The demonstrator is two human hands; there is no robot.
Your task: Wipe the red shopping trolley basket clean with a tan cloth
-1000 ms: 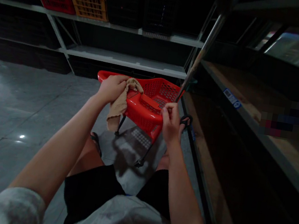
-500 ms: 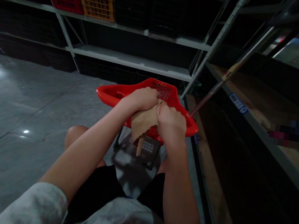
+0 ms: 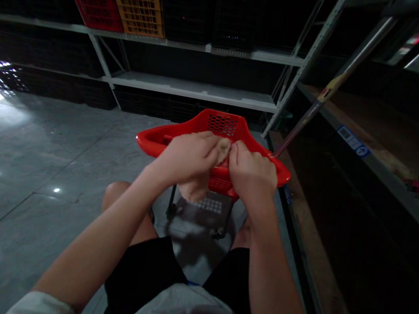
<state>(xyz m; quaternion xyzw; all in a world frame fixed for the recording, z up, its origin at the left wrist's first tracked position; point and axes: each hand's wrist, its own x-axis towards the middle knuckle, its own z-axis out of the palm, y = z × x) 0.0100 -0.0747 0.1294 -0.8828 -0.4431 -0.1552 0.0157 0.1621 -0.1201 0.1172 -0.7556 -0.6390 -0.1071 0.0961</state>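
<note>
My left hand [image 3: 189, 156] is closed on a tan cloth [image 3: 195, 188], over the near bar of a red plastic shopping cart [image 3: 146, 142]. Part of the cloth bunches out by the thumb, and the rest hangs below the palm. Just to the right, my right hand [image 3: 254, 172] is wrapped round the same red bar, its thumb lying on top. A narrow gap separates the two hands. The bar beneath both palms is hidden, as are most of the left fingertips.
Metal shelving [image 3: 188, 92] stands behind the cart, with a red crate [image 3: 96, 1] and a yellow crate [image 3: 140, 7] higher up. A slanted pole [image 3: 327, 91] rises beside the cart's right end. A dark shelf unit [image 3: 384, 170] runs along the right. Grey floor [image 3: 53, 152] extends to the left.
My hands have come apart slightly. The cloth, earlier stretched between them and hanging down, is now bunched in my left hand, and my right hand has shifted right along the bar.
</note>
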